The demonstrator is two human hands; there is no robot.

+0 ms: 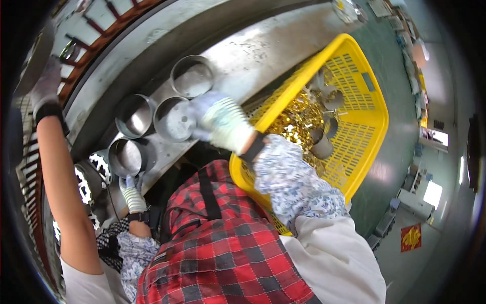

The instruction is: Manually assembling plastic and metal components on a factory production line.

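My left hand (132, 195), in a striped white glove, pinches the near edge of a short metal cylinder (126, 157) on the bench. Smeared by motion, my gloved right hand (220, 119) is at the right side of another metal cylinder (173, 119); whether its fingers grip the rim cannot be made out. Two more cylinders, one at the back (192, 76) and one at the left (134, 115), stand beside these. Under my right forearm is a yellow plastic basket (372, 106), holding shiny gold scraps (298, 119) and several grey metal cylinders (322, 146).
The metal bench (263, 50) runs diagonally, with a clear plastic bag (349, 11) at its far end. A co-worker's gloved hand (46, 86) reaches up at the left, near a rack with red-brown pegs (93, 24). Metal pieces with toothed openings (100, 168) sit beside my left hand.
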